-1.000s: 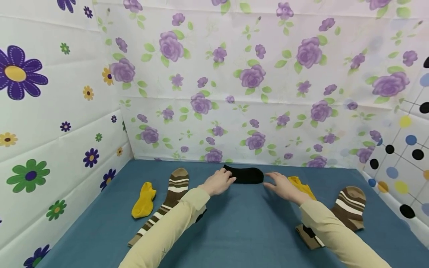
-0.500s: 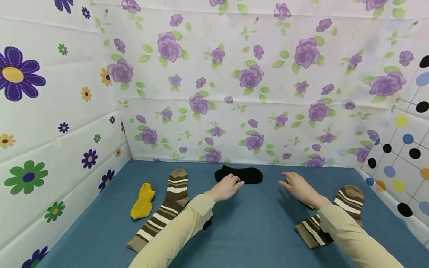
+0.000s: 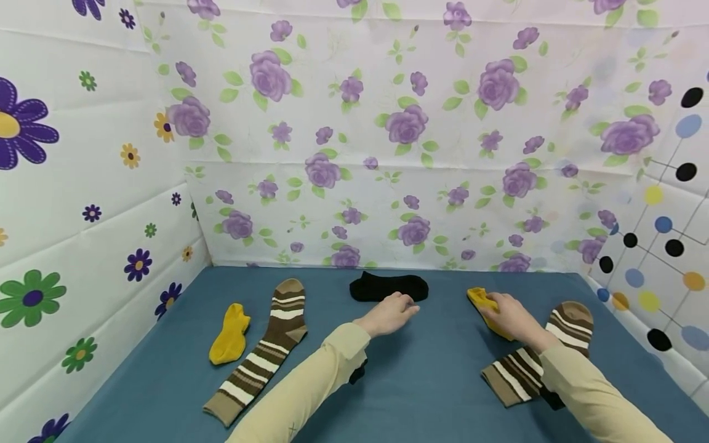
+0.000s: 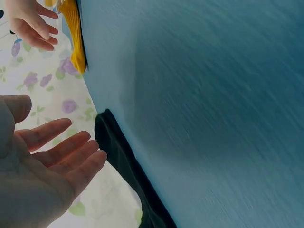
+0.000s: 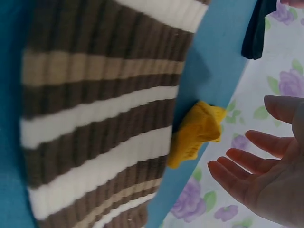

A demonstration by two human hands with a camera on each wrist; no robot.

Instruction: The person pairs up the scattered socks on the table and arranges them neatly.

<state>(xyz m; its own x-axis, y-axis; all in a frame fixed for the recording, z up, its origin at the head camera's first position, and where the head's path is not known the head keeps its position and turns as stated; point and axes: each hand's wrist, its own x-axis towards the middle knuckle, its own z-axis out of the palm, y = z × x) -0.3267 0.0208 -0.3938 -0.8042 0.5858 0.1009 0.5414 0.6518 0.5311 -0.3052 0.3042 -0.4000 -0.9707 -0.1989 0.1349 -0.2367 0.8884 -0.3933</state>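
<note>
A short black sock [image 3: 388, 287] lies flat near the back of the blue table. My left hand [image 3: 388, 315] is just in front of it, and in the left wrist view its relaxed fingers [image 4: 71, 147] hold nothing. To the right, my right hand [image 3: 515, 320] hovers at a crumpled yellow sock [image 3: 479, 298] and hides part of it. The right wrist view shows the fingers [image 5: 237, 166] loosely spread and apart from that sock. Below my right forearm lies a brown-and-white striped sock [image 3: 570, 326], partly covered by the sleeve.
On the left side of the table [image 3: 410, 394] lie another yellow sock [image 3: 229, 335] and a long striped sock [image 3: 271, 344]. A flowered cloth wall [image 3: 354, 203] rises at the back, with patterned sheets at both sides.
My right hand has moved right, from the black sock's end to the yellow sock. My left hand has drawn slightly right and forward off the black sock, which stays in place.
</note>
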